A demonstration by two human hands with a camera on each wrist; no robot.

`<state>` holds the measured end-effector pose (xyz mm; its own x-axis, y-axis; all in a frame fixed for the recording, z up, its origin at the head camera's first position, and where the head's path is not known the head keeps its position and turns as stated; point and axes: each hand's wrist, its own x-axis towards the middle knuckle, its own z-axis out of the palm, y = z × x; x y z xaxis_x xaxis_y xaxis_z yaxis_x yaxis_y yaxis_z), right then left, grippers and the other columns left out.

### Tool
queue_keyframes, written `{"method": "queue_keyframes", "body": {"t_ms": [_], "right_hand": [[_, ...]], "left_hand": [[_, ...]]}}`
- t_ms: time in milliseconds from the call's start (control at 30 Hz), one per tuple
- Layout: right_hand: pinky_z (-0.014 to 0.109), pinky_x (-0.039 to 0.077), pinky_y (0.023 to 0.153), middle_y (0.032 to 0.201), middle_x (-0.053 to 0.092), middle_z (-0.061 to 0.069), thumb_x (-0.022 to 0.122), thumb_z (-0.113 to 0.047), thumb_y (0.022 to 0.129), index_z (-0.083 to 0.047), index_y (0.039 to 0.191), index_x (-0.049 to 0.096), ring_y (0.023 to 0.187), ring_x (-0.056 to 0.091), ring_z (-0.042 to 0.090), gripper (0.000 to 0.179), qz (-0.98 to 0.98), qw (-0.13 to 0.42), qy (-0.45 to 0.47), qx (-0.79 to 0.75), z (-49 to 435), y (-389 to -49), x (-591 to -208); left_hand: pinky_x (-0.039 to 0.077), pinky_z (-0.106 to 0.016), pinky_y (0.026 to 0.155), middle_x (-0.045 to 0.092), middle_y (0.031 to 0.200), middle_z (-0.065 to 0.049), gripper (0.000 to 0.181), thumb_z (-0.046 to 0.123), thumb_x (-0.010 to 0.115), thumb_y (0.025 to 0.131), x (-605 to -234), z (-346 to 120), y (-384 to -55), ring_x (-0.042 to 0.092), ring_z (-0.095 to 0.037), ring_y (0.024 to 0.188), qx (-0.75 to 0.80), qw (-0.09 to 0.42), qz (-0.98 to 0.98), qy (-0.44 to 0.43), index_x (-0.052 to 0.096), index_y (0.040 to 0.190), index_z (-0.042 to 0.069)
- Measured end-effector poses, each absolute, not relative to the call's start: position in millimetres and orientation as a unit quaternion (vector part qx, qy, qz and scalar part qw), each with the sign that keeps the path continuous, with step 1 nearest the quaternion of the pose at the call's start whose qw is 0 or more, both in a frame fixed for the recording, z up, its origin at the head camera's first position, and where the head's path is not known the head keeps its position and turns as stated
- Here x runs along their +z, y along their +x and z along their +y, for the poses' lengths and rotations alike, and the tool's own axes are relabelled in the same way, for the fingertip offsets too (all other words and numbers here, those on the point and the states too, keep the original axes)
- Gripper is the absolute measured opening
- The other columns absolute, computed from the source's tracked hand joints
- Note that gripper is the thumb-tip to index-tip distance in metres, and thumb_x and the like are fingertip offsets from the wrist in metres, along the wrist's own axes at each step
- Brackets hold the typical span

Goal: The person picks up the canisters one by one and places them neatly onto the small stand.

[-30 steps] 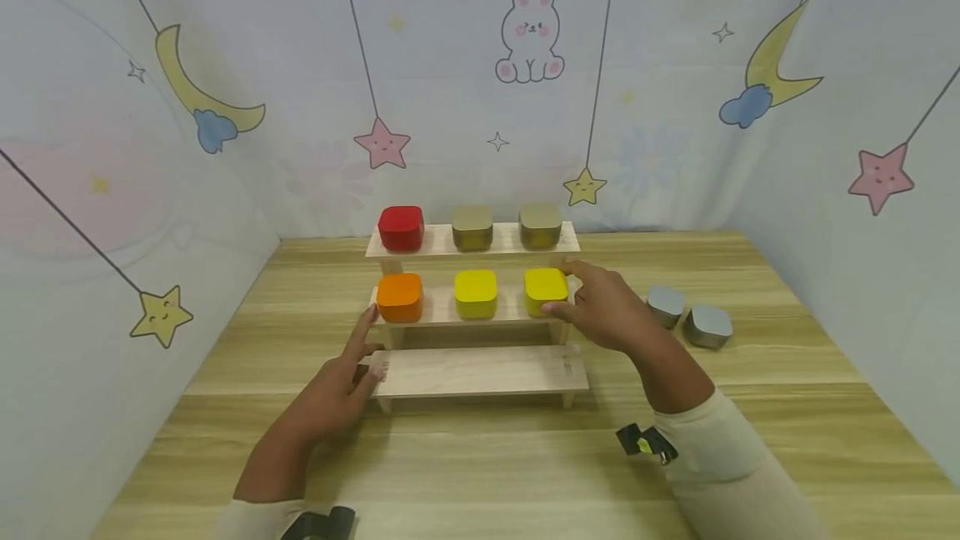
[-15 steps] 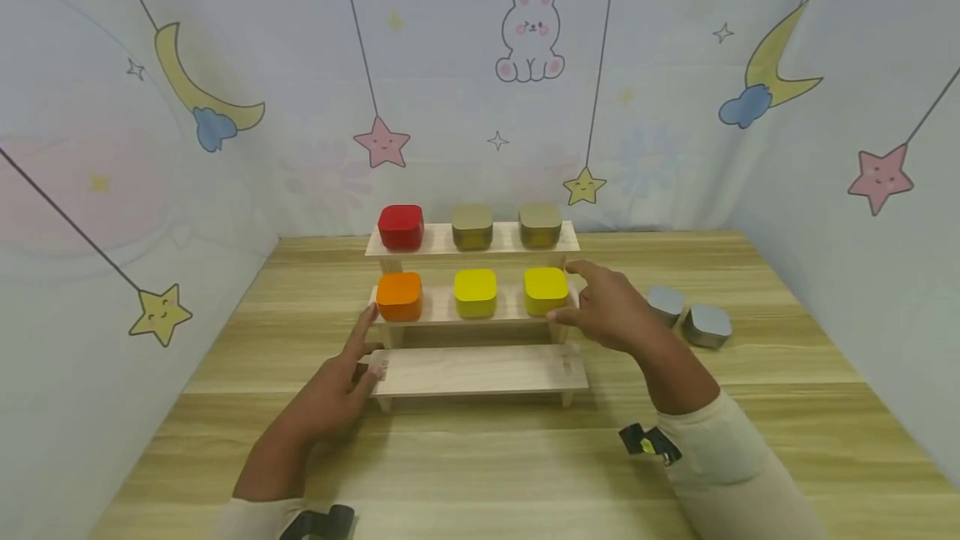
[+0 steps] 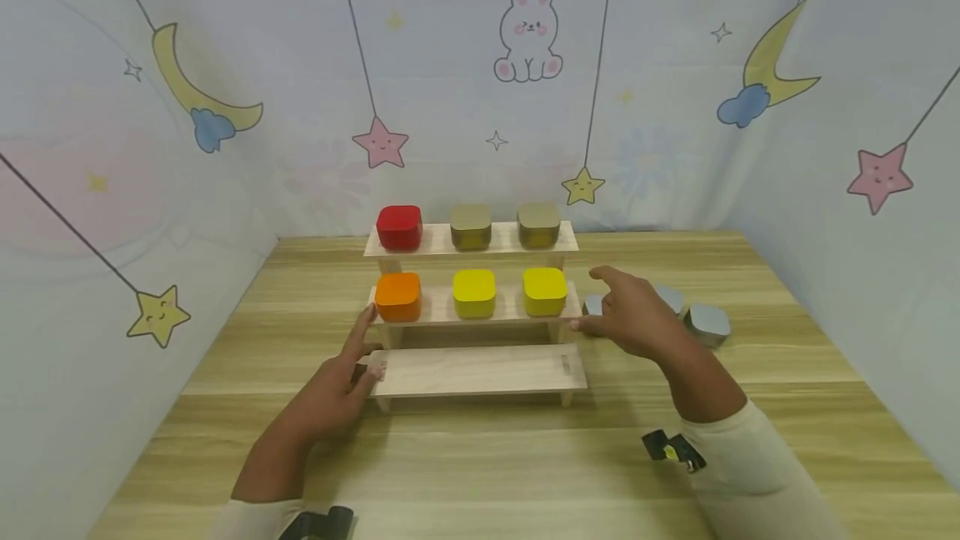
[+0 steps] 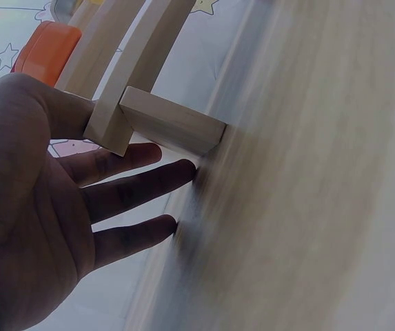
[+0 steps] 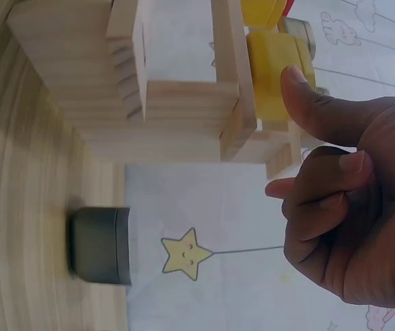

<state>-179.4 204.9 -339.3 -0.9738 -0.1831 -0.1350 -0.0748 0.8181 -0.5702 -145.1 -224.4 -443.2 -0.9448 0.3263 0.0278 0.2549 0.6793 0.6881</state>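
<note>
A stepped wooden stand (image 3: pixel 480 371) has three levels. Rounded-square boxes sit on its upper two: an orange box (image 3: pixel 398 298), a yellow box (image 3: pixel 474 293) and another yellow box (image 3: pixel 545 292) on the middle, a red box (image 3: pixel 400 228) and two olive-gold ones above. My left hand (image 3: pixel 333 398) touches the stand's left end, thumb on the lowest level and index finger by the middle one; its other fingers stretch out loosely in the left wrist view. Off the right end, my right hand (image 3: pixel 633 313) holds nothing, thumb and index finger spread apart, the others curled.
On the table right of the stand lie a grey box (image 3: pixel 707 325), a second grey box (image 3: pixel 670 298) partly behind the right hand, and a third grey box (image 3: pixel 594 305) between the hand and the stand. A curtain (image 3: pixel 480 107) with printed stars hangs behind.
My right hand has let go of the right-hand yellow box and moved away to the right, uncovering a grey box beside the stand. The left hand has stayed put.
</note>
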Motion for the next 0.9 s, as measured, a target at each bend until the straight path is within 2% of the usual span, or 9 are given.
{"method": "queue_keyframes", "body": {"t_ms": [400,633,800,900], "right_hand": [[0.067,0.055,0.108,0.153,0.054,0.041,0.081,-0.041,0.099,0.004,0.171,0.021,0.141,0.057,0.055,0.104,0.944,0.11,-0.046,-0.309,242.7,-182.9,-350.9],[0.067,0.056,0.104,0.15,0.054,0.042,0.08,-0.038,0.1,0.007,0.17,0.02,0.138,0.057,0.057,0.103,0.944,0.109,-0.04,-0.308,266.8,-190.3,-360.8],[0.066,0.058,0.1,0.155,0.046,0.047,0.08,-0.037,0.101,0.008,0.17,0.017,0.14,0.052,0.062,0.104,0.941,0.112,-0.025,-0.319,288.3,-191.6,-366.9],[0.063,0.06,0.096,0.153,0.045,0.049,0.08,-0.034,0.101,0.009,0.17,0.016,0.136,0.055,0.062,0.104,0.939,0.113,-0.017,-0.324,301.6,-191.2,-371.9]], "left_hand": [[0.054,-0.067,0.112,0.053,0.162,-0.031,0.092,0.013,0.054,0.114,-443.6,-224.0,-145.0,0.069,-0.052,0.132,0.367,0.041,0.915,0.163,-0.011,0.176,0.034],[0.052,-0.069,0.115,0.052,0.163,-0.03,0.092,0.013,0.053,0.114,-444.2,-224.5,-145.3,0.068,-0.052,0.133,0.365,0.041,0.916,0.163,-0.012,0.176,0.035],[0.052,-0.068,0.114,0.051,0.163,-0.031,0.092,0.013,0.053,0.114,-444.2,-224.7,-145.6,0.068,-0.052,0.132,0.368,0.044,0.914,0.164,-0.012,0.176,0.035],[0.053,-0.068,0.114,0.052,0.163,-0.031,0.092,0.013,0.053,0.114,-443.9,-225.0,-145.4,0.068,-0.052,0.133,0.369,0.044,0.914,0.163,-0.012,0.176,0.035]]}}
